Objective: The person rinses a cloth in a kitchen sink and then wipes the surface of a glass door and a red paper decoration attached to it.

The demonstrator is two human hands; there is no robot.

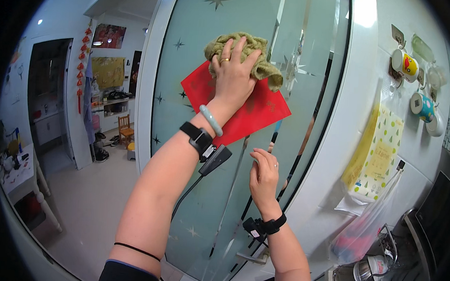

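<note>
My left hand point(233, 82) lies spread over a bunched olive-green cloth point(262, 68), pressing it against the upper part of a red paper sheet point(266, 110). The diamond-turned sheet is flat on a frosted glass door point(200, 21) with star patterns and clear stripes. Darker patches show on the paper around the cloth, which hides its top corner. Lower and to the right, my right hand point(265, 179) is raised in front of the glass with fingers loosely curled and nothing in it. Whether it touches the glass I cannot tell.
A door handle point(253, 258) juts out below my right hand. Mugs point(404, 66) hang on wall hooks at right, above a tissue pack point(379, 152) and a filled plastic bag point(357, 239). At left stand a white table point(21, 168) and a small wooden chair point(125, 129).
</note>
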